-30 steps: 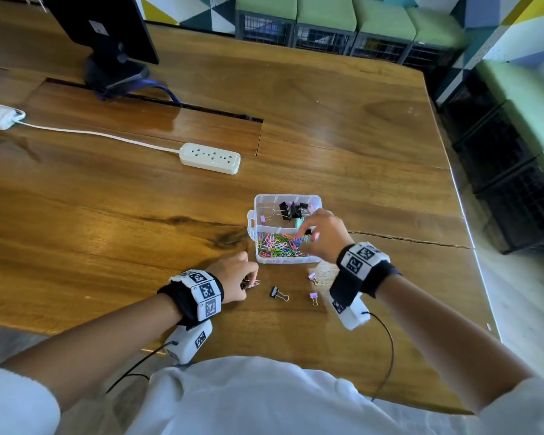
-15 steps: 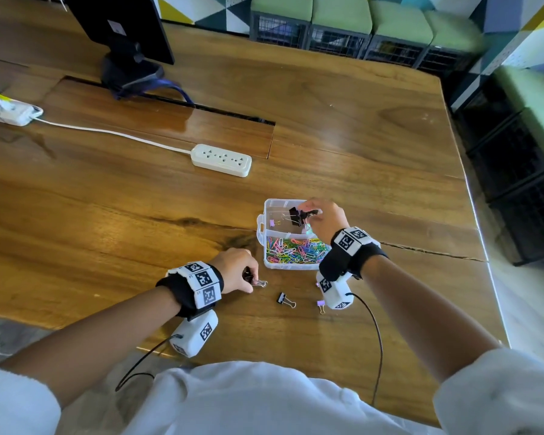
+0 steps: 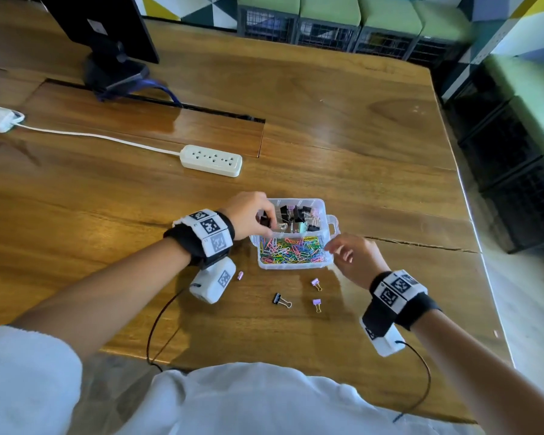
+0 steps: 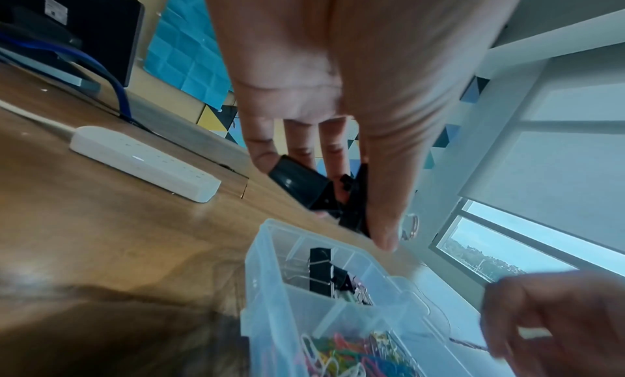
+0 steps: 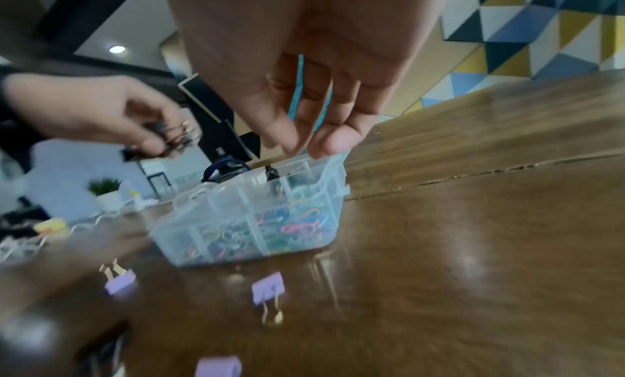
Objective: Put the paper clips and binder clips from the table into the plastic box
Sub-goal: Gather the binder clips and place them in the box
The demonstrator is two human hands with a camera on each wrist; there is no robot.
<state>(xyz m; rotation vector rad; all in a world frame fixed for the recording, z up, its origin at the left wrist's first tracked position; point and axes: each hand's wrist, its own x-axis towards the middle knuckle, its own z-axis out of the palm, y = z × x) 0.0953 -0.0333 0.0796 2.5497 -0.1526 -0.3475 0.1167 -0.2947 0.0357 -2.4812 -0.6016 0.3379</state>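
Note:
The clear plastic box point(image 3: 296, 265) stands on the wooden table, with coloured paper clips point(image 3: 291, 250) in its near compartment and black binder clips point(image 3: 299, 213) in its far one. My left hand point(image 3: 266, 221) hovers over the far compartment and pinches black binder clips point(image 4: 304, 185). My right hand point(image 3: 335, 248) hangs beside the box's right rim with relaxed, empty fingers point(image 5: 333, 142). In front of the box lie a black binder clip point(image 3: 281, 300), two purple binder clips point(image 3: 317, 284) point(image 3: 317, 304) and a small pink clip point(image 3: 240, 275).
A white power strip point(image 3: 212, 160) with its cord lies behind the box, a monitor stand point(image 3: 113, 70) further back left. A cable slot point(image 3: 201, 109) cuts across the table. The table's right edge point(image 3: 471, 221) is close to the box.
My left hand rose from the table in front of the box to above the far compartment, carrying black binder clips. My right hand drew back from that compartment to the box's right side, empty.

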